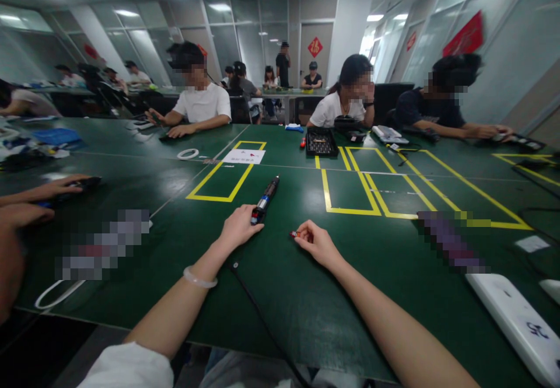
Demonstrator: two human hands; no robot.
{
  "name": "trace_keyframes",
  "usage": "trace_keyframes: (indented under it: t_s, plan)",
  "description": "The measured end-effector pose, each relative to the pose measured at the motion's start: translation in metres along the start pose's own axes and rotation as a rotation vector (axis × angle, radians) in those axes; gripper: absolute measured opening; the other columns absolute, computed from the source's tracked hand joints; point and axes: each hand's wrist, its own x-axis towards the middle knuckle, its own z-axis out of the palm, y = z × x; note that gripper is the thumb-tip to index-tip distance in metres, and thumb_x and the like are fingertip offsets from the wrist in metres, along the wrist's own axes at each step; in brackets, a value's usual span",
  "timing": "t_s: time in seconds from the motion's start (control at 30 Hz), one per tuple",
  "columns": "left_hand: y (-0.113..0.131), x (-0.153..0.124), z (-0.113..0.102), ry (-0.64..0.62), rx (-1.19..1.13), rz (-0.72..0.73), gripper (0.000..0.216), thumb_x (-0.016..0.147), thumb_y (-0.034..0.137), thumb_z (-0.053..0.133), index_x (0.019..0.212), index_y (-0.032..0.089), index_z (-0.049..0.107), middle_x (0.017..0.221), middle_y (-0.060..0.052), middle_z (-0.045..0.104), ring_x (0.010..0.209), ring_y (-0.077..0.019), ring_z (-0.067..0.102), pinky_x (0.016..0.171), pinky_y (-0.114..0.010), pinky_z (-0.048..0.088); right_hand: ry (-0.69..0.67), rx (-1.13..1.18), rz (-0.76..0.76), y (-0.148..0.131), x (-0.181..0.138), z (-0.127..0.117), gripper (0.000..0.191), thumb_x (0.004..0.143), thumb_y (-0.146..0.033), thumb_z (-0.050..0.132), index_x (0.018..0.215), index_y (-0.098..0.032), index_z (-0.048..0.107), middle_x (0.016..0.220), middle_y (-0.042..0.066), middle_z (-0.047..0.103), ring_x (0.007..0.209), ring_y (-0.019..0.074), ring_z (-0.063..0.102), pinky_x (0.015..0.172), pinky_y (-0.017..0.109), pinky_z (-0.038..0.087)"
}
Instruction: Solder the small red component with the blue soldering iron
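Observation:
My left hand [238, 227] rests on the green table [284, 283] with its fingers curled around the near end of a black and blue pen-shaped tool [265, 199], which lies pointing away from me. A black cable [258, 312] runs from near my left wrist toward the table's front edge. My right hand [317, 242] sits a little to the right, fingers pinched on a small red part [294, 234] that touches the table. A pale bangle circles my left wrist.
Yellow tape rectangles [227, 178] mark the table ahead, with a white card [244, 156], a black tray [321, 141] and a white cable loop [188, 154] beyond. A white power strip [516, 318] lies at the right. Another person's hands [56, 186] work at the left; several people sit opposite.

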Motion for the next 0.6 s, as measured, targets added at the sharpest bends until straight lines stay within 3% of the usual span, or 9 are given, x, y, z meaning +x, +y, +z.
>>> trace_keyframes:
  t_s: [0.23,0.6]
  plan:
    - [0.059,-0.021,0.009,-0.037,-0.120,0.252,0.061,0.074,0.039,0.067,0.130,0.024,0.046,0.126,-0.010,0.053,0.110,-0.0274,0.052,0.087,-0.037,0.045,0.006,-0.118,-0.015,-0.002,-0.001,-0.001,0.014,0.079,-0.026,0.060,0.082,-0.020,0.048,0.059,-0.007,0.049,0.052,0.0104,0.047,0.051,0.020,0.034]
    - [0.074,-0.031,0.008,-0.072,-0.139,0.360,0.060,0.076,0.033,0.064,0.131,0.021,0.044,0.130,-0.009,0.050,0.112,-0.0255,0.049,0.094,-0.037,0.043,-0.038,-0.267,-0.019,0.004,0.001,0.004,0.017,0.075,-0.022,0.062,0.077,-0.021,0.045,0.056,-0.008,0.048,0.049,0.0093,0.046,0.052,0.020,0.032]
